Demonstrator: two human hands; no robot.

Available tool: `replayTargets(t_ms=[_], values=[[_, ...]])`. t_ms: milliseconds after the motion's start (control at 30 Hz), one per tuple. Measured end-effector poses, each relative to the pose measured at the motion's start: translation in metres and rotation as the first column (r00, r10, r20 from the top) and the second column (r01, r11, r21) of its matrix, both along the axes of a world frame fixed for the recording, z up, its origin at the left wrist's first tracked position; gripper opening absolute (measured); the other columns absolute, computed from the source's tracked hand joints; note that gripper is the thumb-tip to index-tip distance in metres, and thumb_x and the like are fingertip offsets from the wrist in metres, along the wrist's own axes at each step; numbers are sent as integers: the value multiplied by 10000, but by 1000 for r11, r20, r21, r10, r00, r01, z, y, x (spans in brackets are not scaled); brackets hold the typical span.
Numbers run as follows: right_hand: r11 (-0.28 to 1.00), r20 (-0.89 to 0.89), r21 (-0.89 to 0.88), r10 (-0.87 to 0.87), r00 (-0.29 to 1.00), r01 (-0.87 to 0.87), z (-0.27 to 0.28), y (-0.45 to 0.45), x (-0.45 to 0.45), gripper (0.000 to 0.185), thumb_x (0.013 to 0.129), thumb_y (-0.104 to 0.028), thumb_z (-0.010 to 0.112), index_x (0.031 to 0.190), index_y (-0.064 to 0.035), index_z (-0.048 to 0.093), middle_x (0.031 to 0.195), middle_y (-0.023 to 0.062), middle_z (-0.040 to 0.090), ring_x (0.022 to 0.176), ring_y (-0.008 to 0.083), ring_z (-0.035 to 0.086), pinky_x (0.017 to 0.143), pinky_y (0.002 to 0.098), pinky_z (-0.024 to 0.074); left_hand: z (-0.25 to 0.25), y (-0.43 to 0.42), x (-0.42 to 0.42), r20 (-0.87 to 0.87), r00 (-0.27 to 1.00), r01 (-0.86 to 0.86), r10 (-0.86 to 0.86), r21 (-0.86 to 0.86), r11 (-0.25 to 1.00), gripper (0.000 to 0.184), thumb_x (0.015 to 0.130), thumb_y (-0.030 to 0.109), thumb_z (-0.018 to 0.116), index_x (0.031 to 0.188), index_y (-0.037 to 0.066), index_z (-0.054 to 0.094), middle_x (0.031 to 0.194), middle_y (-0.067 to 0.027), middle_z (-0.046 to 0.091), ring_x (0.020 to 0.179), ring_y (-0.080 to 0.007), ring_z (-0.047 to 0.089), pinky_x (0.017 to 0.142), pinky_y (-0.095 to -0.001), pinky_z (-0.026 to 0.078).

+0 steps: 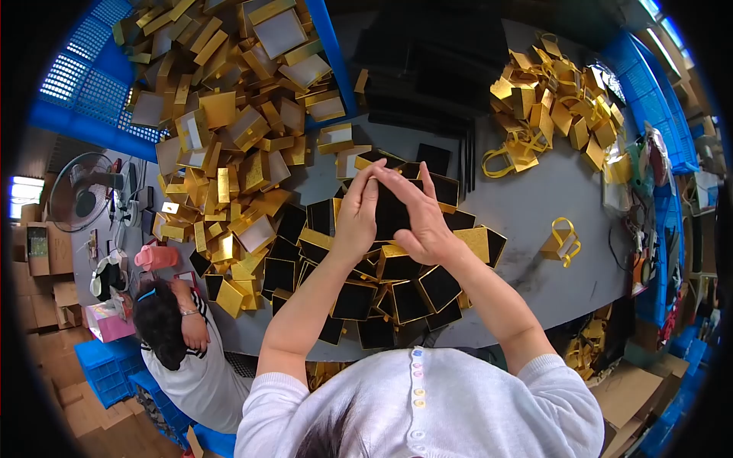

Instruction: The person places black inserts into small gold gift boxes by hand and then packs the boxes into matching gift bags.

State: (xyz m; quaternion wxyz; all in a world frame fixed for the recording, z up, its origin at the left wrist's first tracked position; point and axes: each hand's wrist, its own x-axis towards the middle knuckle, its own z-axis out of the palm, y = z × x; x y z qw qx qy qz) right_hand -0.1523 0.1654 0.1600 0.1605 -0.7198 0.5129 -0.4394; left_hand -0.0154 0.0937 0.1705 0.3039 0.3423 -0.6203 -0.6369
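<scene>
My left hand (359,214) and my right hand (424,221) are raised over a heap of gold boxes with black insides (408,298). Their fingertips meet in a peak. The left fingers are stretched out and close together. On the right hand, the thumb and one finger stand apart from the others. A dark panel (392,215) shows in the gap between my palms; I cannot tell whether either hand touches it or whether it belongs to the heap.
Gold boxes with pale insides (252,126) spill from a blue crate (340,57) at the left. Gold ribbon-handled bags (546,107) are piled at the back right, and one bag (561,243) stands alone. Another person (195,366) sits at the left. A fan (84,191) stands beyond.
</scene>
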Motion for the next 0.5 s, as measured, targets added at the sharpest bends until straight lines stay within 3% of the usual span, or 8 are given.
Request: replayTargets(t_ms=[33, 100, 167, 233, 300, 367, 400, 500], values=[[1000, 1, 1, -3, 1000, 3, -5, -1, 3, 617, 981, -415, 364, 1458, -36, 263, 1490, 146, 357, 1398, 290, 314, 1165, 509, 50, -3, 2, 1, 1, 1000, 3, -3, 1, 1000, 423, 1049, 335, 325, 1353, 74, 460, 1344, -102, 498, 1233, -196, 473, 1042, -307, 357], [995, 638, -89, 31, 769, 33, -20, -4, 13, 560, 986, -318, 351, 1456, -30, 252, 1471, 152, 388, 1390, 289, 335, 1164, 494, 48, -16, 5, 4, -20, 994, -108, 108, 14, 994, 353, 1036, 247, 394, 1325, 63, 481, 1262, -86, 554, 1171, -172, 514, 1006, -291, 383], [995, 514, -91, 80, 854, -39, -31, -9, 9, 535, 980, -275, 356, 1445, -28, 263, 1436, 147, 433, 1365, 291, 378, 1163, 486, 28, -24, 0, 11, 76, 992, -99, 102, -38, 994, 333, 1016, 189, 435, 1320, 63, 486, 1242, -78, 567, 1150, -166, 524, 995, -283, 389], [991, 548, -82, 131, 826, -103, -31, -9, 8, 484, 990, -236, 355, 1417, -9, 318, 1387, 179, 466, 1342, 274, 396, 1131, 402, 232, -32, -8, 23, 118, 990, -77, 83, -61, 995, 396, 949, 47, 530, 1341, 87, 486, 1223, -79, 573, 1118, -147, 530, 965, -251, 399], [994, 572, 45, -109, 813, 102, -38, -21, -12, 380, 919, -72, 451, 1290, -7, 504, 1281, 152, 564, 1219, 274, 521, 1071, 373, 331, -34, -21, 34, 121, 992, 45, -28, -140, 989, 440, 948, 91, 555, 1377, 85, 452, 1216, -87, 574, 1048, -126, 542, 953, -248, 399], [875, 221, 243, -471, 854, 419, -72, -45, -60, 286, 906, 36, 465, 1158, -12, 591, 1088, 112, 638, 932, 202, 639, 814, 281, 485, -6, -46, 51, 189, 940, 231, -284, 262, 937, 528, 935, 152, 596, 1424, 106, 401, 1159, -94, 611, 942, -147, 604, 875, -266, 462], [839, 116, 217, -530, 840, 499, -119, -59, -90, 262, 893, 5, 522, 1147, -9, 586, 1094, 153, 620, 979, 262, 632, 846, 317, 486, -16, -74, 56, 171, 963, 151, -208, 297, 943, 583, 924, 272, 621, 1434, 121, 382, 1113, -94, 635, 873, -162, 638, 782, -283, 506], [645, -312, 483, -505, 805, 592, -190, -74, -141, 511, 783, -133, 696, 1253, -52, 513, 1254, 181, 532, 1155, 350, 525, 968, 396, 444, -70, -164, 38, 590, 757, -286, 281, -88, 954, 508, 875, 409, 632, 1205, 26, 589, 1051, -159, 662, 853, -231, 669, 714, -343, 537]])
